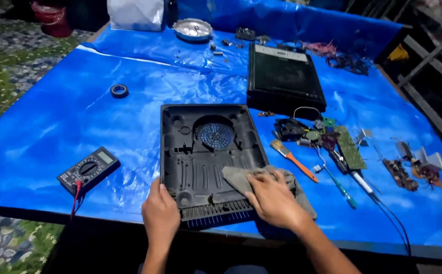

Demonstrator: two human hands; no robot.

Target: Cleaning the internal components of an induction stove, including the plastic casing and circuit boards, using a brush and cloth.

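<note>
A dark plastic appliance base shell [208, 152] with a round fan grille lies open on the blue tarp. My left hand [160, 213] grips its near left corner. My right hand [271, 200] presses a grey cloth [241, 177] against the shell's near right part. The cloth spills over the shell's right edge.
A black multimeter [88, 170] with a red lead lies at the left. A roll of tape [119, 91] sits farther back. The black top panel [284, 76] rests behind the shell. A paintbrush [292, 160], screwdriver [337, 182], green circuit board [350, 148] and small parts lie at the right. A metal bowl [192, 29] stands at the back.
</note>
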